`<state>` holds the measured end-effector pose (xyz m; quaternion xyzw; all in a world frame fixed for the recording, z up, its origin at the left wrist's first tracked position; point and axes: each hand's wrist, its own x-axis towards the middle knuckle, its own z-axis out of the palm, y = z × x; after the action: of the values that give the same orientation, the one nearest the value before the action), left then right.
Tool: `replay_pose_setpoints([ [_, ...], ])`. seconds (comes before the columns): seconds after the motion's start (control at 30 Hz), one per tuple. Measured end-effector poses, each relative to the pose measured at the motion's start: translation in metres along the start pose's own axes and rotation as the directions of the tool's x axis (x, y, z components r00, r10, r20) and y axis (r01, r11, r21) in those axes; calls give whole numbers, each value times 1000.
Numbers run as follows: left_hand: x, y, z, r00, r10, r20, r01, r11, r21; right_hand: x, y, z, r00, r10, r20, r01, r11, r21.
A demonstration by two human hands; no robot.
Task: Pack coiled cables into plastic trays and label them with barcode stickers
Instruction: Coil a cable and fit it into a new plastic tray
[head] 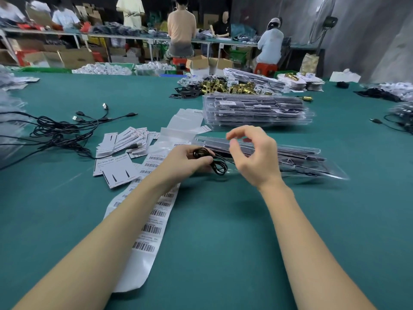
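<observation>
Cable: a thin black coiled cable (210,161) is held in the left hand (185,162), just above the green bench (223,242) and beside the clear plastic trays (290,157).
Left hand: fingers curled round the coil, pinching the loops together.
Right hand: the right hand (252,157) hovers over the coil, fingers loosely curved and holding nothing.
Handling: probably light, limp and springy; loops may unwind if released.
Hold: best pinched across the bundled loops, not by a loose end.
Stickers: a barcode sticker strip (152,220) lies under the left forearm.
</observation>
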<state>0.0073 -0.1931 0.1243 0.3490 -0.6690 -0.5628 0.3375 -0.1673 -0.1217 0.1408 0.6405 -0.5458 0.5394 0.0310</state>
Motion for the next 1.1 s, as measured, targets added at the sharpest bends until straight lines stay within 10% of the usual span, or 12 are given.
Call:
replay_pose_setpoints([
  [0.1,1,0,2,997,-33,-73,29,998,-54,-20,-5,-4,985,-57,-164,50,998,-43],
  [0.43,4,2,16,970,-108,-218,114,993,19,-56,-16,6,956,168,239,-46,894,-445],
  [1.1,3,-4,26,911,395,-117,-202,677,708,-58,-14,13,873,302,382,61,709,-702],
])
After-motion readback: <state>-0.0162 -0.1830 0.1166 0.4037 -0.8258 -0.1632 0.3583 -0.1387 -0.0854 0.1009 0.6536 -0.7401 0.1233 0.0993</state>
